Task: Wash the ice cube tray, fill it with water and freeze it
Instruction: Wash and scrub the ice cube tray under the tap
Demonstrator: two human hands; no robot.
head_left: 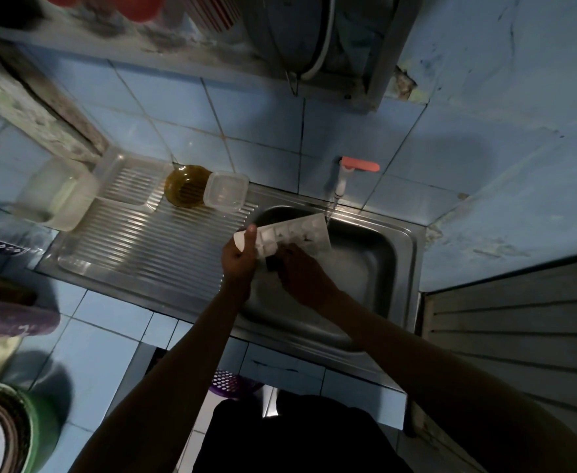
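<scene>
Ice cube tray point(294, 233) held tilted over the sink point(396, 268), far end under the running tap point(340, 182). Left hand point(239, 257) grips its near end; right hand point(300, 268) presses a dark scrubber point(273, 262) into the cells. Washing in hand. Next, judged: rinsing, then level filling.

Before you, the ice cube tray point(294, 233) sits over the sink point(399, 247), tap point(341, 179) behind it; left, bowl point(186, 189) and container point(225, 192) on the drainboard point(144, 247).
</scene>
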